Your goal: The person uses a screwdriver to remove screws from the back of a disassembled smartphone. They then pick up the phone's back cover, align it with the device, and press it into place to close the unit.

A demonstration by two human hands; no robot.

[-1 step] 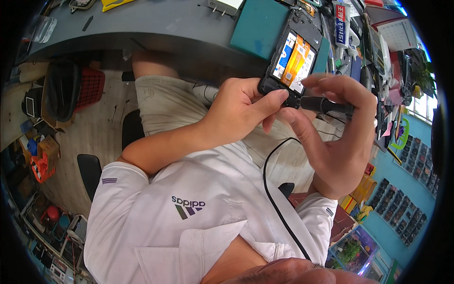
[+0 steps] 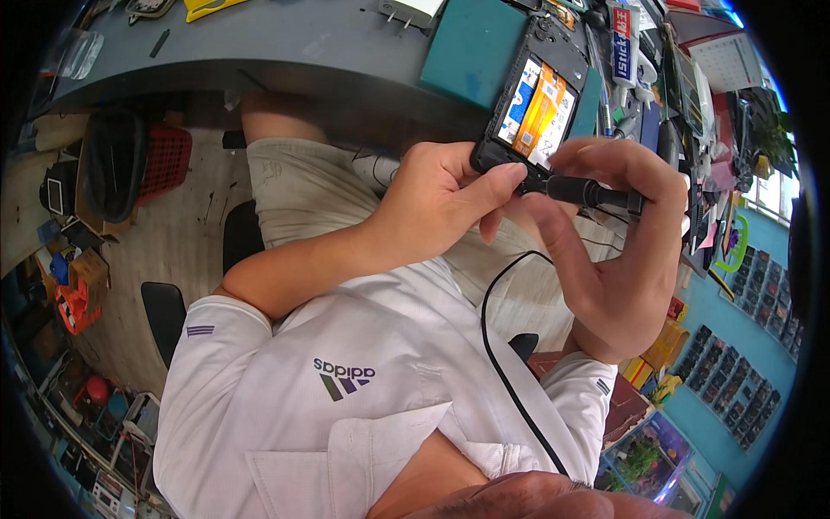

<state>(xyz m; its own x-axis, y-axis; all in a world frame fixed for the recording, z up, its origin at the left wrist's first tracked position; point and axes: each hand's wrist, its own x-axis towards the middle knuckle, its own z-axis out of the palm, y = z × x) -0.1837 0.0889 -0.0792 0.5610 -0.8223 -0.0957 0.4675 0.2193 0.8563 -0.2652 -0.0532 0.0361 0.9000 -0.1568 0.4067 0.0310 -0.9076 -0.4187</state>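
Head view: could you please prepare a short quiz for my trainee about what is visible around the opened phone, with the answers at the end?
1. What colour is the strip inside the phone? A) blue B) orange C) green
2. Which hand holds the black tool?
3. True or false: in the picture, the white plug lies to the right of the green pad.

Key:
1. B.
2. The right hand.
3. False: the white plug lies to the left of the green pad.
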